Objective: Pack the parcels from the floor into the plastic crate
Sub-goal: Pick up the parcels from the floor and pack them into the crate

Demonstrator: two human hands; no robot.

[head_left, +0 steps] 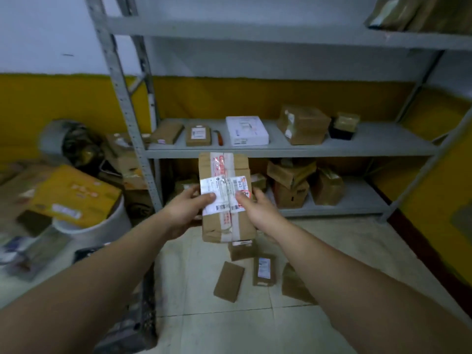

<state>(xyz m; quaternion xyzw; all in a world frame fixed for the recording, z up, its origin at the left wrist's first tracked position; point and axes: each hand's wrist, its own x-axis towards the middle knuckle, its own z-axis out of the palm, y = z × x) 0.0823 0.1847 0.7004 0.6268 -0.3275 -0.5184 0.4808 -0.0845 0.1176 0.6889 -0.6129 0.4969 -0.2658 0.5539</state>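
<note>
A taped brown cardboard parcel [226,198] with a white shipping label is held up in front of me, above the floor. My left hand [187,209] grips its left side, thumb on the label. My right hand [258,208] grips its right side, thumb near a red sticker. Several small brown parcels lie on the tiled floor below: one flat [229,281], one labelled [264,269], one at the right [296,284] and one partly hidden under the held parcel [241,249]. A dark plastic crate [135,320] stands at the lower left, mostly covered by my left arm.
A grey metal shelf rack [288,146] stands ahead with boxes on its two lower levels. At the left, a white bucket [102,226] carries a yellow box [74,195], amid blurred clutter. Yellow-painted wall runs along the right side.
</note>
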